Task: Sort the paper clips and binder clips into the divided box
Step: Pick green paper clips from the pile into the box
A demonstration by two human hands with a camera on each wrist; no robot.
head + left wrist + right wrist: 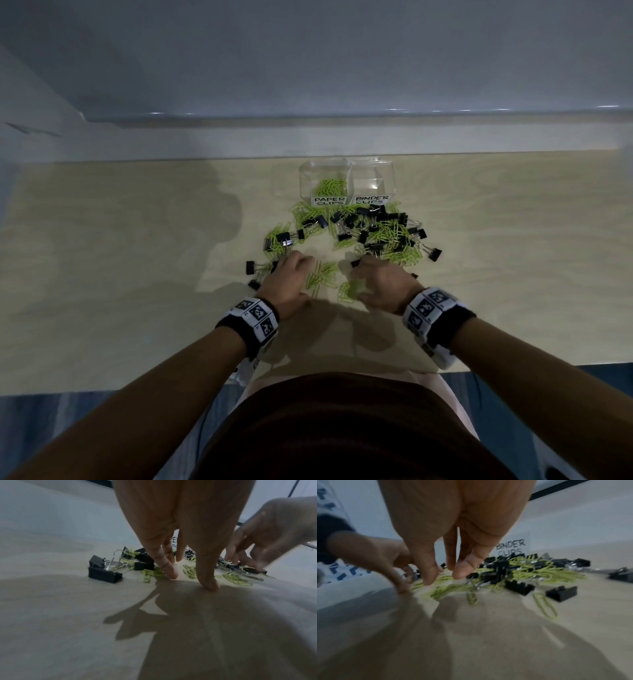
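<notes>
A clear divided box (pixel 346 171) stands at the back of the table. Its left cell, labelled PAPER CLIPS, holds green paper clips (pixel 330 187); its right cell, labelled BINDER CLIPS (pixel 511 547), looks empty. In front lies a mixed pile of black binder clips (pixel 376 222) and green paper clips (pixel 539 570). My left hand (pixel 192 580) rests fingertips down on the table, one finger touching loose paper clips (pixel 150 574). My right hand (pixel 443 574) hovers with relaxed fingers over more loose paper clips (pixel 447 591), holding nothing. Both hands (pixel 291 277) (pixel 373 281) flank a small green cluster (pixel 320 275).
The pale wooden table (pixel 120 274) is bare to the left and right of the pile. A few stray binder clips (pixel 102 572) lie left of my left hand, others (pixel 561 593) right of my right hand. A white wall ledge (pixel 308 137) runs behind the box.
</notes>
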